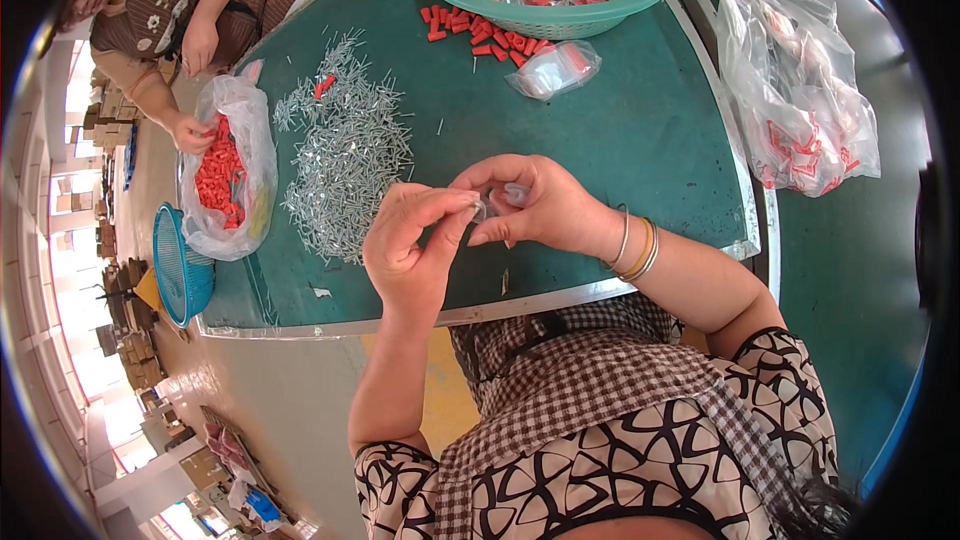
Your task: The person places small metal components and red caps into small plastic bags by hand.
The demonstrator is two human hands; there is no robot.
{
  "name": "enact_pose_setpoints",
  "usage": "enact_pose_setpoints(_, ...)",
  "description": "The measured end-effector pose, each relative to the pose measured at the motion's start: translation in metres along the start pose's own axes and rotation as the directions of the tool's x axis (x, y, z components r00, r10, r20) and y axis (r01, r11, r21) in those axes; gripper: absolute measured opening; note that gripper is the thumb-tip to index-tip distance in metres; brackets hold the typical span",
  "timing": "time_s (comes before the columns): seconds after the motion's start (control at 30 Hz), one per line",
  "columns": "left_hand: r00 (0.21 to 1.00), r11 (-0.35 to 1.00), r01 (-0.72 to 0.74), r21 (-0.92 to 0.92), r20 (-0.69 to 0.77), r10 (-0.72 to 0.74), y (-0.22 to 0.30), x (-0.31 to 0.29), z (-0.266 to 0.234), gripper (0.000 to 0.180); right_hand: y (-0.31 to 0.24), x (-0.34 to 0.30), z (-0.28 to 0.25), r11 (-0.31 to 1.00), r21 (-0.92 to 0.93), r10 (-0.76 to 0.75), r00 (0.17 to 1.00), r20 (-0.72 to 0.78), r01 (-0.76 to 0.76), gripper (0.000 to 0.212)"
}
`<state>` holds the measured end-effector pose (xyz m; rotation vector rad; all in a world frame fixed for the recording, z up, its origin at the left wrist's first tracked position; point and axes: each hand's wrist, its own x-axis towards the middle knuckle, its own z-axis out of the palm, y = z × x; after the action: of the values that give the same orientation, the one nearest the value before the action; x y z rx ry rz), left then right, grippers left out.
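Note:
Over the near part of the green table, my two hands meet at a small clear plastic bag (491, 208). My left hand (408, 240) pinches its edge between thumb and forefinger. The fingers of my right hand (540, 202) curl around the clear plastic from the other side; much of the bag is hidden by them. Just beyond my left hand lies a large heap of small metal screws or nails (345, 165). Farther off, a stack of clear bags (555, 70) lies beside loose red plastic sleeves (490, 37).
A green basket (560, 15) full of packed bags stands at the far edge. At the left are a plastic sack of red pieces (222, 180), with a co-worker's hand (192, 133) in it, and a blue basket (180, 270). A white carrier bag (800, 90) lies right, past the metal table edge (735, 170).

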<state>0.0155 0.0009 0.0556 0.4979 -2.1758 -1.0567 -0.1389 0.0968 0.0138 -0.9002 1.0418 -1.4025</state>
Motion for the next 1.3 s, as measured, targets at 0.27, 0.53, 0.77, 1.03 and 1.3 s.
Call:
enact_pose_setpoints(0.27, 0.994, 0.996, 0.028, -0.089, -0.098, -0.037, 0.004, -0.004, -0.006, 0.01, -0.001, -0.001, 0.002, 0.992, 0.123, -0.028, 1.0, 0.007, 0.027, 0.044)
enact_pose_setpoints(0.53, 0.981, 0.929, -0.185, 0.32, 0.118, 0.154, 0.006, -0.006, -0.008, 0.024, -0.006, -0.001, 0.002, 0.995, 0.098, -0.024, 1.0, -0.009, 0.025, 0.042)
enact_pose_setpoints(0.77, 0.947, 0.818, -0.321, 0.478, 0.176, 0.269, 0.011, 0.0, -0.011, 0.028, 0.007, 0.0, 0.004, 0.966, -0.078, -0.247, 0.969, 0.002, 0.247, 0.044)
enact_pose_setpoints(1.03, 0.951, 0.795, -0.306, 0.523, 0.193, 0.239, 0.016, -0.004, -0.011, 0.029, -0.004, -0.004, 0.006, 0.956, -0.182, -0.24, 0.97, -0.039, 0.229, 0.043)
enact_pose_setpoints(1.3, 0.898, 0.696, -0.43, 0.575, 0.194, 0.395, 0.03, 0.0, -0.02, 0.025, -0.019, -0.01, 0.005, 0.952, -0.254, -0.179, 0.984, -0.008, 0.171, 0.056)
